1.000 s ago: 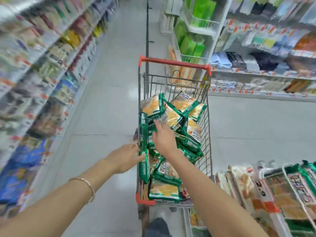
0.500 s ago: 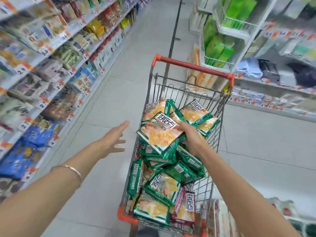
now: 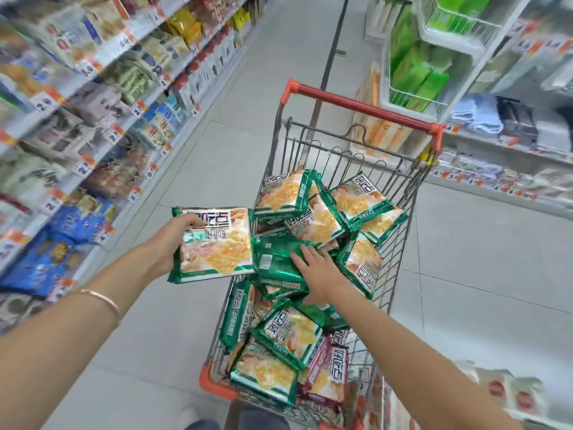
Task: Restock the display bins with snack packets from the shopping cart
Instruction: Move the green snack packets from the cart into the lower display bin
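Green-edged snack packet (image 3: pixel 217 246): held face up over the floor, just left of the cart, with its right edge up against the heap.
Left hand (image 3: pixel 167 243): clamped on that packet's left edge, thumb on top across the print, fingers tucked underneath where I can't see them.
Right hand (image 3: pixel 322 274): down in the cart, palm down, fingers pretty much straight and spread, lying flat on a dark green packet (image 3: pixel 276 259) that's back side up.
Shopping cart (image 3: pixel 335 156): grey wire, standing mid-aisle, orange-red handle bar (image 3: pixel 362 108) at the far end and an orange bumper (image 3: pixel 214 383) at the near left corner.
Pile in the cart (image 3: pixel 313 218): loads of the same green packets heaped every which way, most face up showing the yellow snack picture, a few on edge along the left wall.
Maroon packet (image 3: pixel 328 370): near right part of the cart, partly under a green one.
Bracelet (image 3: pixel 99 301): thin gold-ish band on the left wrist.
Left shelves (image 3: pixel 93 119): long run of packets with orange and white price tags, all a bit blurry.
Far right: white wire basket (image 3: pixel 403 100) holding bright green packs (image 3: pixel 415 76).
Near right corner: blurry packets (image 3: pixel 511 395), can't tell what they're sitting in.
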